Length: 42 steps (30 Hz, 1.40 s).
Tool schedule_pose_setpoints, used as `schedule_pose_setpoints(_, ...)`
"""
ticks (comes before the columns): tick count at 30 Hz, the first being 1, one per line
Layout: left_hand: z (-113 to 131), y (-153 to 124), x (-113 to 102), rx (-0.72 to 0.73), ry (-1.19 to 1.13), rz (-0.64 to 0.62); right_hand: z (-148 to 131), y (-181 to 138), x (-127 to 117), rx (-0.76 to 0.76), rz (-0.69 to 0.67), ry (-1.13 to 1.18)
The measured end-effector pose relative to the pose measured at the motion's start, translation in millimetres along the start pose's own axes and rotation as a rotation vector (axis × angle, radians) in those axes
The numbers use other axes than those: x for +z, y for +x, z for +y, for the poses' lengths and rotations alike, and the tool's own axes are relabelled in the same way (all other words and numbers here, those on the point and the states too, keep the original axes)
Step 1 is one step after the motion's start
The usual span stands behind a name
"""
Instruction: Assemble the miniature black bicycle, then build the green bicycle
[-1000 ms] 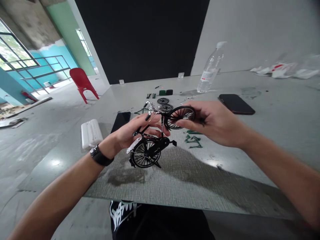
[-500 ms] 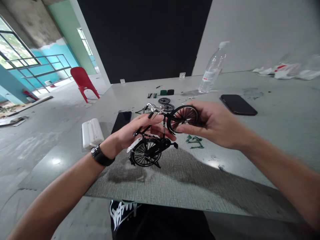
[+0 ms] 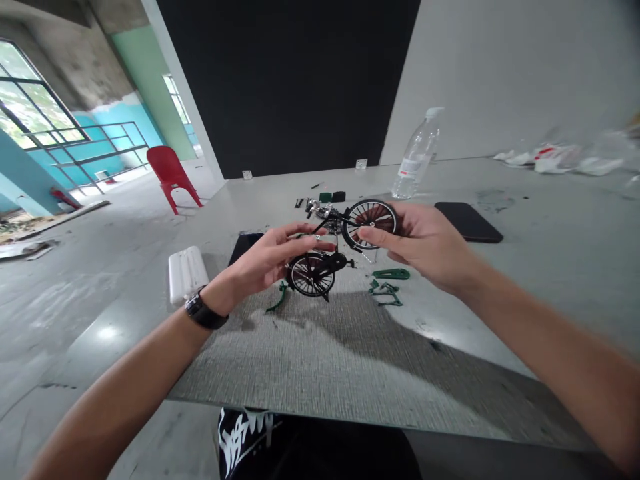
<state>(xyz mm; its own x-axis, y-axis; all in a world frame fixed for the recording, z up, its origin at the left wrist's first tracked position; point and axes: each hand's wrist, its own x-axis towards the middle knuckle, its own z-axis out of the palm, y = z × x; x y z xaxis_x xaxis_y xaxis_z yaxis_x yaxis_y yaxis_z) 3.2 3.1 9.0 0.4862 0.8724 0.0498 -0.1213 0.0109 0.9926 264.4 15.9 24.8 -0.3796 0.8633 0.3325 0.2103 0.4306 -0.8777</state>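
Observation:
A small black model bicycle (image 3: 325, 263) hangs above the grey table (image 3: 350, 360) between my hands. My left hand (image 3: 273, 257), with a black watch on its wrist, holds the frame near the seat, fingers curled round it. My right hand (image 3: 423, 243) pinches the front wheel (image 3: 370, 219), which points up and away. The rear wheel (image 3: 311, 275) hangs low, just above the table. Loose green plastic pieces (image 3: 387, 283) lie on the table beside the bicycle.
A black phone (image 3: 467, 221) lies right of my hands, another dark phone (image 3: 243, 243) behind my left hand. A white case (image 3: 187, 273) sits at the left. A clear bottle (image 3: 415, 157) and small parts (image 3: 330, 197) stand farther back. A red chair (image 3: 173, 175) is beyond the table.
Both hands have carried the bicycle farther from me and turned it, so the front wheel faces away. A green curved piece now shows on the table below my left hand.

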Motion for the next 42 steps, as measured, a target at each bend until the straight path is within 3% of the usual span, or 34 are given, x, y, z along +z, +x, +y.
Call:
schedule_pose_setpoints(13, -12, 8, 2, 0.203, 0.318, 0.263, 14, 3, 1, 0.053, -0.005, -0.012)
schedule_pose_setpoints(18, 1, 4, 2, 0.269, 0.481, 0.287, 14, 6, -4, 0.065, 0.009, -0.048)
schedule_pose_setpoints(22, 25, 9, -7, 0.351, 0.620, 0.265, 5, 27, -11, 0.046, -0.058, -0.127)
schedule_pose_setpoints(27, 62, 29, -34, 0.485, 0.864, 0.231, -9, 81, -17, -0.089, -0.114, -0.281)
schedule_pose_setpoints(31, 76, 46, -64, 0.513, 0.955, 0.214, -14, 122, -15, -0.170, -0.242, -0.349)
schedule_pose_setpoints(35, 67, 63, -97, 0.512, 1.057, 0.172, 3, 160, -7, -0.235, -0.395, -0.473)
schedule_pose_setpoints(42, 26, 105, -154, 0.370, 1.269, 0.249, 59, 221, 21, -0.254, -0.397, -0.690)
